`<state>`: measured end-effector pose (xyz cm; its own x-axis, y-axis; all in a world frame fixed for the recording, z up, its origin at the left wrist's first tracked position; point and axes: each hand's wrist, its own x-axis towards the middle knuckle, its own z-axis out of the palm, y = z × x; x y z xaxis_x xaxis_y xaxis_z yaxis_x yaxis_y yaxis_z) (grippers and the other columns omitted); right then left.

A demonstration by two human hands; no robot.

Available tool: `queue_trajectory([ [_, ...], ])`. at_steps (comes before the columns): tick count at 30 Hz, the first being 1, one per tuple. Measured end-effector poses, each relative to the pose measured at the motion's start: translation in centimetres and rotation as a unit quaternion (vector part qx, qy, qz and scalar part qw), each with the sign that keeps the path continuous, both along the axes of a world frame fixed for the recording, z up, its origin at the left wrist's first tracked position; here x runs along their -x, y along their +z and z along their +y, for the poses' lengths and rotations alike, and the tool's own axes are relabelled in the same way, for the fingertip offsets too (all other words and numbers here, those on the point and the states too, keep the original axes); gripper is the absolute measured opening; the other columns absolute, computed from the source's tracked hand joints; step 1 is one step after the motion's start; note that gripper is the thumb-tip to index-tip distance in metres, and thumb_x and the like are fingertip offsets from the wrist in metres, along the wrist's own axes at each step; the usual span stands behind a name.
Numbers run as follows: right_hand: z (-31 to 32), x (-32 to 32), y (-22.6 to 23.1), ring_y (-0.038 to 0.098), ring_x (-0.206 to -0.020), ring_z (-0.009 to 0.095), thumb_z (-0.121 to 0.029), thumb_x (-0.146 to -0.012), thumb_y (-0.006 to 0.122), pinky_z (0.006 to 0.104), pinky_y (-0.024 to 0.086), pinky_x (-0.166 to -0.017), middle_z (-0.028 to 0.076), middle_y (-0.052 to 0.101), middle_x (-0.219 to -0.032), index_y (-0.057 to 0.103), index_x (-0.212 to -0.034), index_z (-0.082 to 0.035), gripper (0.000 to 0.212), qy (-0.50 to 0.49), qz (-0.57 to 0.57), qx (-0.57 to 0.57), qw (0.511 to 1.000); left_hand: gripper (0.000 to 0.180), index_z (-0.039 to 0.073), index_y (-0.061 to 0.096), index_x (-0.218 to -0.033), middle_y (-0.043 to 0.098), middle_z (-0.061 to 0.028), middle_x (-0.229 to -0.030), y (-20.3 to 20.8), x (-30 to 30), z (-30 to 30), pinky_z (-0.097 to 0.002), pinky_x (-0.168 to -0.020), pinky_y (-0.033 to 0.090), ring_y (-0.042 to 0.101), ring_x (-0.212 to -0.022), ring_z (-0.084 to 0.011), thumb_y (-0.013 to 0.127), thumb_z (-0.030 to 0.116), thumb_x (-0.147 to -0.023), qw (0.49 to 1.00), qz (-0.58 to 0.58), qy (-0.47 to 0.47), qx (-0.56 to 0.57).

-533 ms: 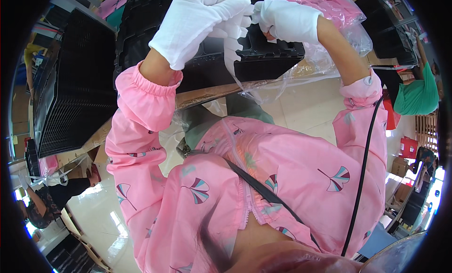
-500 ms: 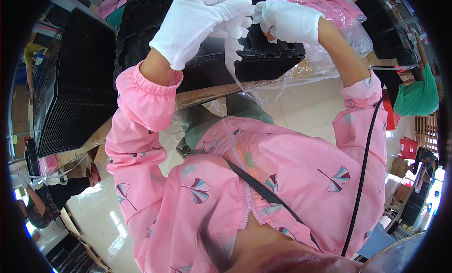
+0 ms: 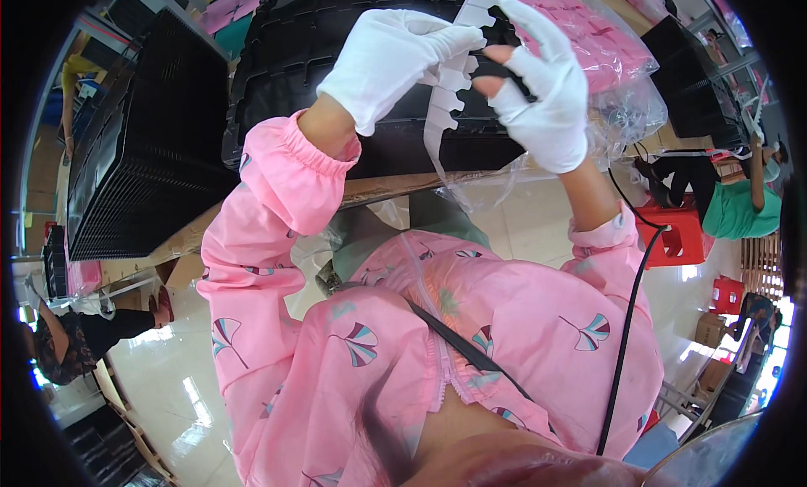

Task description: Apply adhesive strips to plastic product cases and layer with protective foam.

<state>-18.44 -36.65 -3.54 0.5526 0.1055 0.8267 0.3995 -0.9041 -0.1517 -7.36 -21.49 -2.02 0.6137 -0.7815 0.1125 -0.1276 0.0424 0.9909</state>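
Note:
A long white strip with a notched edge (image 3: 439, 121) runs past the fingers of my left hand (image 3: 391, 63), its lower end hanging over the front of a black plastic crate (image 3: 290, 58). White-gloved, my left hand is closed, with thumb and fingertips pinching the strip. Just to the right, my right hand (image 3: 551, 100) is open, fingers apart and pointing toward the strip. Its white glove leaves two fingertips bare, and I see nothing held in it. The strip's upper end goes out past the top of the view.
Pink pieces in clear plastic (image 3: 622, 54) lie right of the crate. A stack of black trays (image 3: 147, 142) stands at the left. A black cable (image 3: 632, 336) hangs by my right arm. A red stool (image 3: 679, 231) and a person in green (image 3: 740, 205) are farther right.
My right hand has come off the strip and opened, its fingers spreading apart. My left hand has shifted slightly right and down in view, still pinching the strip.

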Motion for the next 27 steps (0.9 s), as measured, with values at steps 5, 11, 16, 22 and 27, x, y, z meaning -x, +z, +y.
queue_trajectory([
  [5,0.7,-0.5,-0.4,0.053,-0.109,0.035,-0.004,-0.054,0.079,0.0374,0.047,-0.086,0.018,0.051,-0.126,0.066,-0.087,-0.005,0.035,-0.014,-0.041,0.043,0.998,0.027,0.005,0.07,-0.098,0.067,-0.0025,-0.081,-0.3,0.4,-0.8,-0.0222,-0.065,0.047,0.063,-0.074,-0.0094,0.066,0.028,-0.084,1.0,0.007,0.01,0.023],
  [11,0.5,-1.0,-0.3,0.055,-0.105,0.035,-0.004,-0.053,0.077,0.0393,0.048,-0.082,0.016,0.055,-0.122,0.067,-0.078,-0.008,0.027,-0.041,-0.081,0.114,0.989,0.029,0.006,0.07,-0.099,0.068,-0.003,-0.083,-0.2,0.6,-1.2,-0.0206,-0.062,0.045,0.063,-0.072,-0.0087,0.065,0.03,-0.085,1.0,-0.01,0.023,-0.015],
  [16,0.7,-1.0,-0.5,0.056,-0.103,0.034,-0.005,-0.053,0.077,0.0403,0.049,-0.08,0.014,0.057,-0.119,0.066,-0.079,-0.009,0.028,-0.066,-0.105,0.131,0.984,0.031,0.004,0.068,-0.099,0.068,-0.0028,-0.081,-0.5,0.7,-1.5,-0.0206,-0.062,0.045,0.063,-0.069,-0.0088,0.064,0.032,-0.085,0.999,0.037,0.022,0.0],
  [22,-0.3,-2.5,-0.7,0.059,-0.097,0.032,-0.001,-0.058,0.073,0.039,0.05,-0.075,0.012,0.06,-0.114,0.063,-0.088,-0.008,0.033,-0.011,-0.151,0.179,0.972,0.032,0.002,0.067,-0.095,0.067,-0.0044,-0.079,-0.6,0.4,-1.3,-0.0203,-0.062,0.046,0.064,-0.071,-0.011,0.064,0.033,-0.086,0.999,0.038,0.019,-0.007],
  [27,-0.6,-2.7,-1.1,0.061,-0.085,0.029,0.001,-0.062,0.069,0.0367,0.05,-0.069,0.01,0.062,-0.107,0.062,-0.094,-0.007,0.034,0.027,-0.105,0.113,0.988,0.027,0.002,0.065,-0.094,0.067,-0.0059,-0.08,-1.1,0.3,-1.2,-0.0207,-0.064,0.049,0.066,-0.072,-0.0136,0.063,0.028,-0.087,0.998,0.059,0.024,0.019],
])
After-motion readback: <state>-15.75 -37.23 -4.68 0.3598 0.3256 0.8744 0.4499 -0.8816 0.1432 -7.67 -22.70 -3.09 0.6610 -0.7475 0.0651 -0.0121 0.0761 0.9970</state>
